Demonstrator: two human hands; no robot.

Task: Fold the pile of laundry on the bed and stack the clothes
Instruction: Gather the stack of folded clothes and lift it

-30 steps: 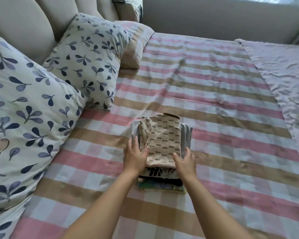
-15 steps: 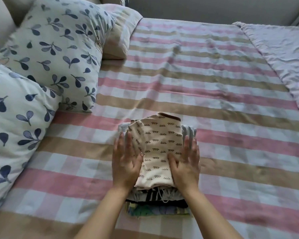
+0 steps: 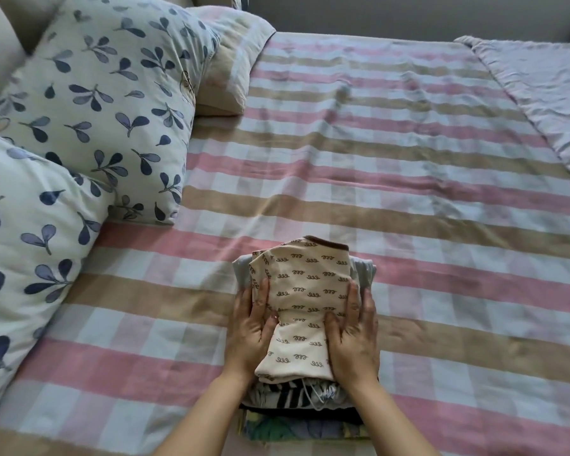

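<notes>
Both hands lie flat, fingers straight: left hand [image 3: 249, 334] and right hand [image 3: 356, 337] press either side of the cream printed garment [image 3: 305, 291] topping the stack of folded clothes [image 3: 297, 396], close to the near edge of the bed [image 3: 408, 225]; leaf-print pillows [image 3: 96, 103] line its left edge, a crumpled blanket [image 3: 540, 87] the far right corner

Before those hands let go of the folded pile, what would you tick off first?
1. Left hand flat against the stack's side: ok.
2. Right hand flat against the opposite side: ok.
3. Cream patterned garment folded on top: ok.
4. Edges flush: not ok; grey garment juts out beyond it, white drawstring dangles at the near end.
5. More laundry left to fold: cannot tell; none in view.
</notes>
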